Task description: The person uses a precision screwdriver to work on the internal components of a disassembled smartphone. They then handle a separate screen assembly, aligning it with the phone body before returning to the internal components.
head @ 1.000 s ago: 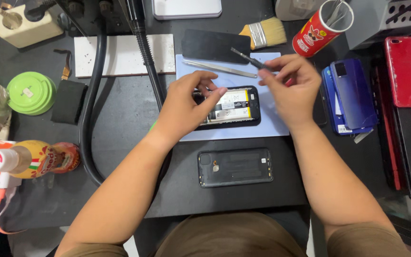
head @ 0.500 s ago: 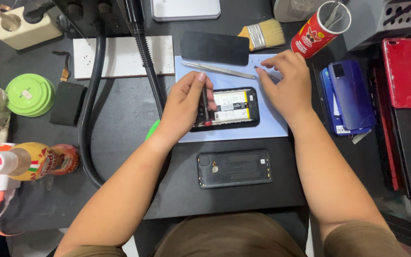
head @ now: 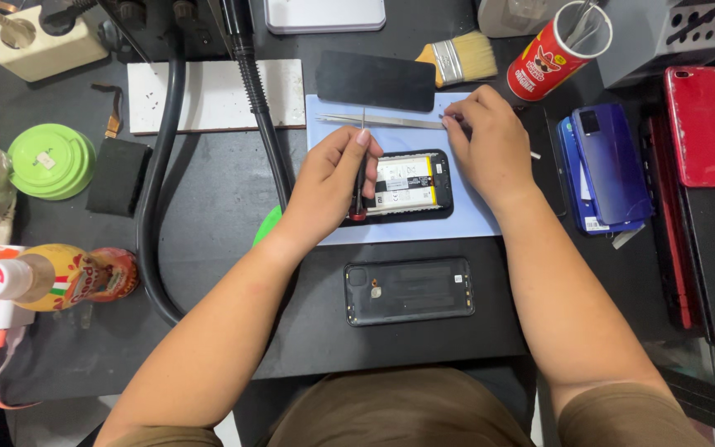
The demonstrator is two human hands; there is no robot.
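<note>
Directly below us, an opened phone (head: pixel 407 185) with its back removed lies on a pale blue mat (head: pixel 465 222) on a dark workbench, and we use that phone as our landmark. Our left hand (head: pixel 328 186) rests over the phone's left end, fingers pinched around a thin screwdriver (head: pixel 360 184) with a dark red grip, held upright against the phone's left edge. Our right hand (head: pixel 490 145) sits just beyond the phone's upper right corner, thumb and forefinger pressed together at the tip of long metal tweezers (head: pixel 382 121) that lie on the mat just behind the phone. Nearer to us than the phone, off the mat, lies its dark back cover (head: pixel 408 290). Behind the phone rest a black rectangular panel (head: pixel 376 80) and a paintbrush (head: pixel 457 58). Well to its right lie a blue phone (head: pixel 606 165) and a red phone (head: pixel 699 124).
</note>
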